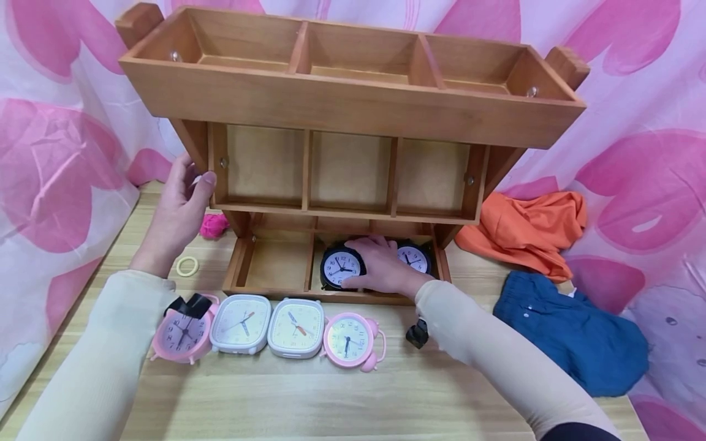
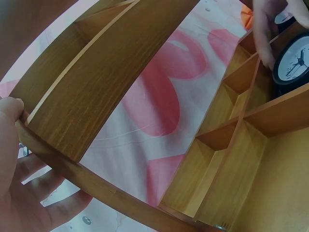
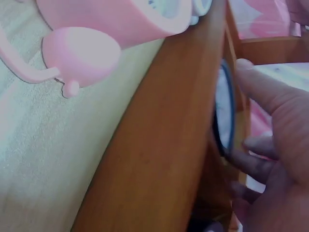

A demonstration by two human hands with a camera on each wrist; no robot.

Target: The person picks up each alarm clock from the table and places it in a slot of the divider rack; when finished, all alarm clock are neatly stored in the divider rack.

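My left hand grips the left side post of a wooden three-tier shelf. In the left wrist view the thumb lies on one side of the post and the fingers on the other. Over the bottom tray, my right hand holds a round black alarm clock at its right edge, thumb and fingers spread along the rim. This clock sits in the middle compartment. A second black alarm clock stands in the right compartment, partly behind my right hand.
Before the shelf stand a pink alarm clock, two white square clocks and another pink alarm clock. Orange cloth and blue cloth lie right. Pink yarn and a cream ring lie left.
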